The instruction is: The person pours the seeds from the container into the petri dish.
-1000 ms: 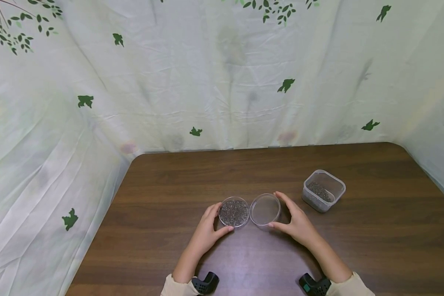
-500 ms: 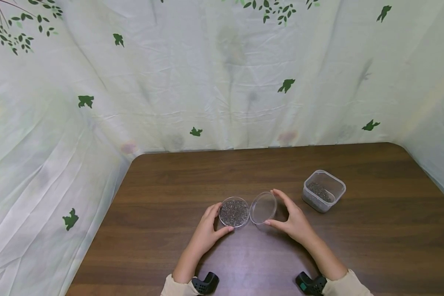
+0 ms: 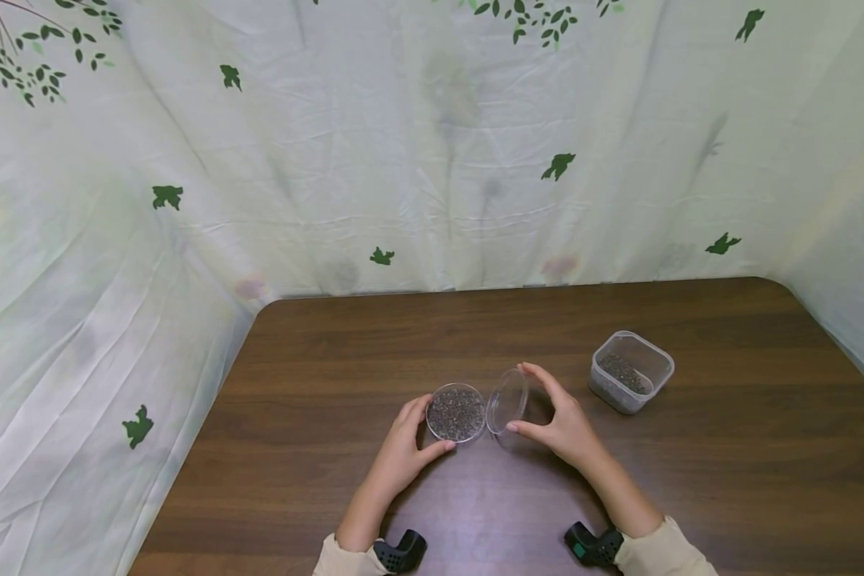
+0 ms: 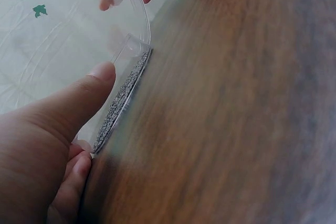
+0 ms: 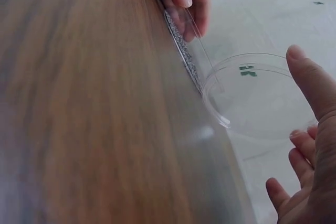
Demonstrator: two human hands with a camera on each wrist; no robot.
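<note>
A round clear petri dish [image 3: 455,414] filled with dark grey granules lies flat on the table. My left hand [image 3: 405,444] holds it by its left side, thumb at the near rim and fingers at the far rim. Just right of it, my right hand [image 3: 562,422] pinches the clear petri dish lid [image 3: 507,402] between thumb and fingers. The lid is tilted steeply, its lower left edge beside the dish. In the right wrist view the lid [image 5: 257,98] is see-through and bare inside. The left wrist view shows the layer of granules [image 4: 123,98] through the dish wall.
A clear plastic tub [image 3: 630,372] with more dark granules stands on the brown wooden table [image 3: 374,344], to the right and behind my right hand. A white curtain [image 3: 432,160] with green leaf prints hangs behind the table and along its sides.
My right hand has moved left and tipped the lid from nearly flat to a steep tilt, its right side raised. The left hand and the dish have stayed still.
</note>
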